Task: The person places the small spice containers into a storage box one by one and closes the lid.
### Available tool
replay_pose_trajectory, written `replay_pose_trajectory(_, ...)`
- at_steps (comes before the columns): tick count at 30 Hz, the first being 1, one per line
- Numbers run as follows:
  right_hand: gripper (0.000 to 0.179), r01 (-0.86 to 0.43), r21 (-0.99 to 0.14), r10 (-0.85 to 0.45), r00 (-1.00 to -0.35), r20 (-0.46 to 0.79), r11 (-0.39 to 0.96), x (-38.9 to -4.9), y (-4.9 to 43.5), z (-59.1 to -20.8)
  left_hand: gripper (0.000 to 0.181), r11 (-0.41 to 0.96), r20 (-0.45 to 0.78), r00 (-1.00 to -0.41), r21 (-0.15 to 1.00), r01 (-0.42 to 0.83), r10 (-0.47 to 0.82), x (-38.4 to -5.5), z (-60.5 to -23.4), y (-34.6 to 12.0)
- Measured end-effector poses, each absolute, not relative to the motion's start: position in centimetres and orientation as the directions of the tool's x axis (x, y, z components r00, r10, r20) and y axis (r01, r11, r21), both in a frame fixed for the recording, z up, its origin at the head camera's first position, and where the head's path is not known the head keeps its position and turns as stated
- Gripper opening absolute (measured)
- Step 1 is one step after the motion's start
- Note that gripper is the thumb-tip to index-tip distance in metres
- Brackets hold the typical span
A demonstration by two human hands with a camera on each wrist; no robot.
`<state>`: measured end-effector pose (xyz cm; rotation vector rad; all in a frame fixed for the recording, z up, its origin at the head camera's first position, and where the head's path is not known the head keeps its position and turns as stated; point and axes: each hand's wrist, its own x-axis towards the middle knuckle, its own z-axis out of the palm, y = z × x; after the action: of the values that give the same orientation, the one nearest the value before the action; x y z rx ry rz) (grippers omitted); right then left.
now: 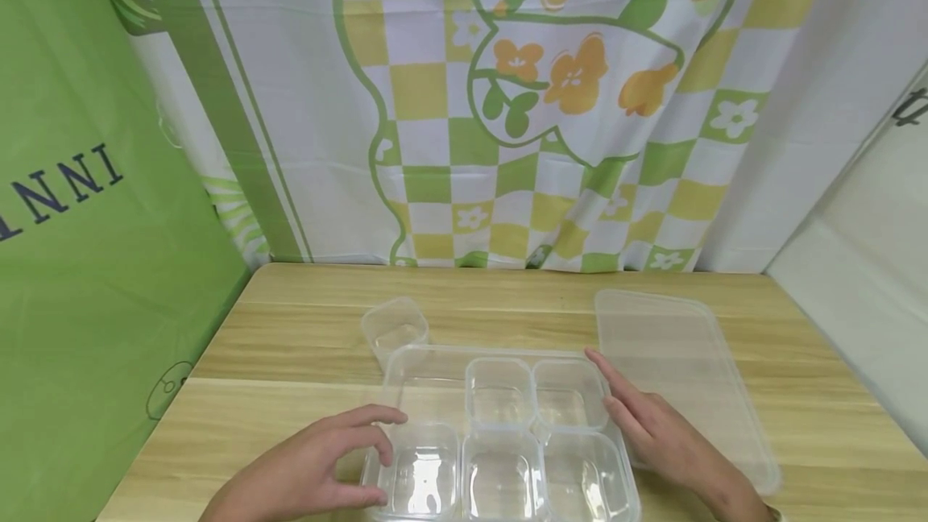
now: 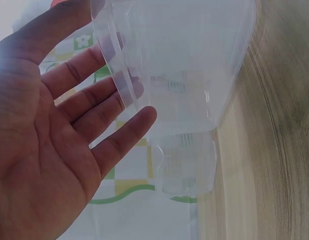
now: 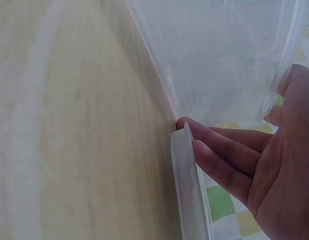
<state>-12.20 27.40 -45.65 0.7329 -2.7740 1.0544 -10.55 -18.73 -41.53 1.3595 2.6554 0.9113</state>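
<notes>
A large clear plastic container stands at the table's front, with several small clear boxes set inside it in two rows. Its back left corner holds no box. At the left side my left hand has its fingers spread and loosely bent over the edge, thumb apart, beside the front left box. In the left wrist view, fingertips lie right at the container's rim. My right hand touches the right side with extended fingers; the right wrist view shows lower fingertips between the container wall and the lid.
A loose small clear box sits tilted behind the container's back left corner. The flat translucent lid lies to the right on the wooden table. A patterned curtain hangs along the back edge, with a green cloth at the left.
</notes>
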Motion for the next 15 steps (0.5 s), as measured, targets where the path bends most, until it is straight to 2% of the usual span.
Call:
replay_pose_trajectory(8, 0.058, -0.469, -0.565, -0.399, -0.882, 0.252, 0.679, -12.3, 27.3, -45.8, 0.023, 0.491, 0.226, -0.644, 0.482, 0.726, 0.731, -10.4, -41.2, -18.7)
replay_pose_trajectory(12, 0.059, -0.471, -0.585, -0.404, -0.879, 0.251, 0.661, -12.3, 27.5, -45.9, 0.024, 0.504, 0.276, -0.647, 0.441, 0.743, 0.711, -10.9, -41.0, -18.4)
replay_pose_trajectory(15, 0.058, -0.473, -0.592, -0.408, -0.877, 0.252, 0.652, -12.3, 27.4, -45.9, 0.025, 0.531, 0.335, -0.673, 0.427, 0.732, 0.659, -11.7, -40.8, -18.3)
